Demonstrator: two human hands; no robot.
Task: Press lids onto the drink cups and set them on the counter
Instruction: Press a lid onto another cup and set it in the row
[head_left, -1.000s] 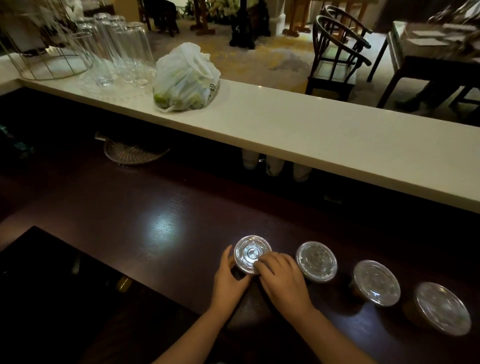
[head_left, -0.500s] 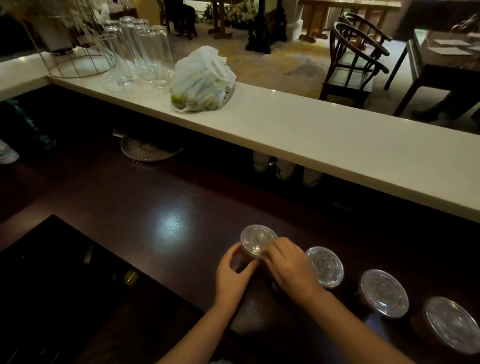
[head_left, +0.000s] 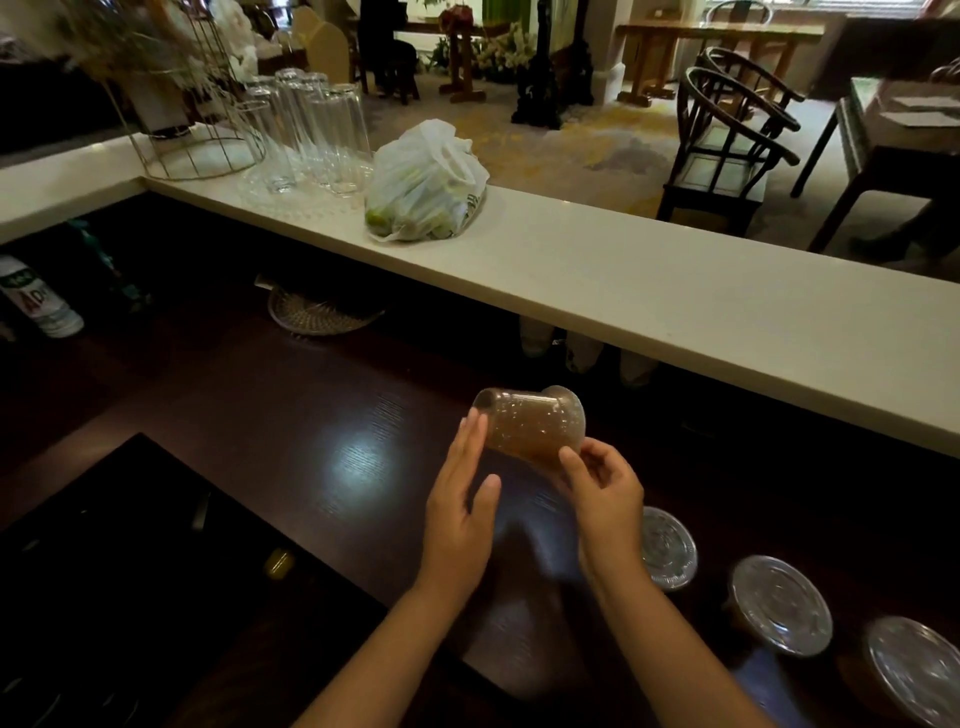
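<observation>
A clear plastic drink cup with brown drink is held on its side above the dark wooden worktop, lid end to the right, base to the left. My right hand grips its lidded end from below. My left hand has flat fingers resting against the cup's base end. Three more lidded cups stand in a row at the lower right: one partly behind my right wrist, one, and one at the frame's edge. The raised white counter runs across behind.
On the white counter stand several upturned glasses, a wire stand and a white plastic bag of green fruit. A round strainer and a spray bottle sit below it. Chairs stand beyond.
The cup has been lifted off the worktop and tipped onto its side between both hands. The camera has tilted upward.
</observation>
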